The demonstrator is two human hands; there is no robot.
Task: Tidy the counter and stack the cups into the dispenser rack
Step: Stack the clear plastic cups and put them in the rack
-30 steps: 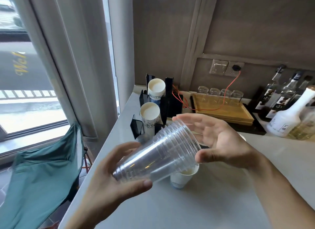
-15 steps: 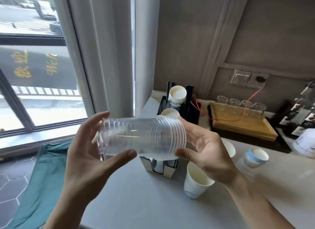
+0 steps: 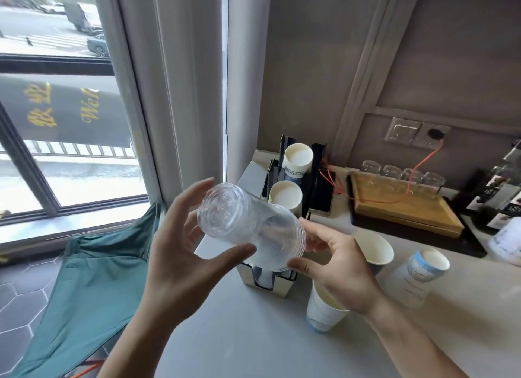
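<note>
the stack of clear cups (image 3: pixel 251 231) has swung round since half a second ago, its closed base now facing you and its rims aimed down toward the dispenser rack (image 3: pixel 293 186), so you look lined up to load it. your left hand (image 3: pixel 180 253) grasps the base end, your right hand (image 3: pixel 335 265) steadies the rims. the table (image 3: pixel 253 335) edge drops off just left, and loose paper cups (image 3: pixel 324 310) crowd your right

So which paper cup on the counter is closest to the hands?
The white paper cup with the blue base, standing upright right under the right hand. The other two loose cups sit farther right.
</note>
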